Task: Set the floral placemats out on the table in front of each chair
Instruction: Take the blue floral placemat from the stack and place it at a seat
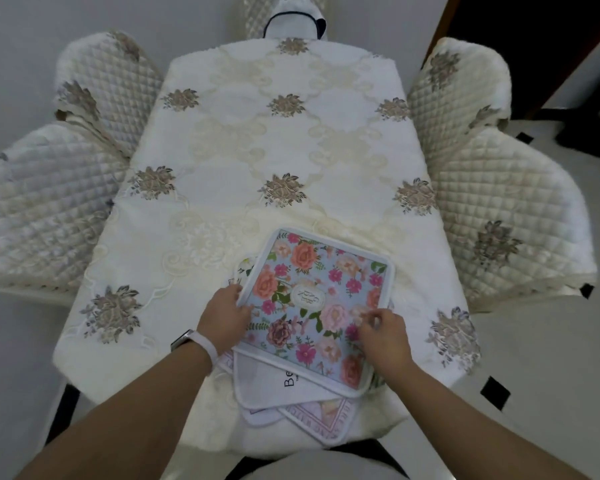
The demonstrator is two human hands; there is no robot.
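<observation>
Left hand (225,315) pinch on floral placemat (309,271), right hand (383,330) curled atop; "Be" lettering (289,377) beneath.

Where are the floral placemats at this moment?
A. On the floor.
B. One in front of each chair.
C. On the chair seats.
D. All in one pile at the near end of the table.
D: the pile sits at the near end of the table, with the left hand and right hand on its top placemat.

Bare forearms, pale wristband (207,344) (left wrist)
</observation>
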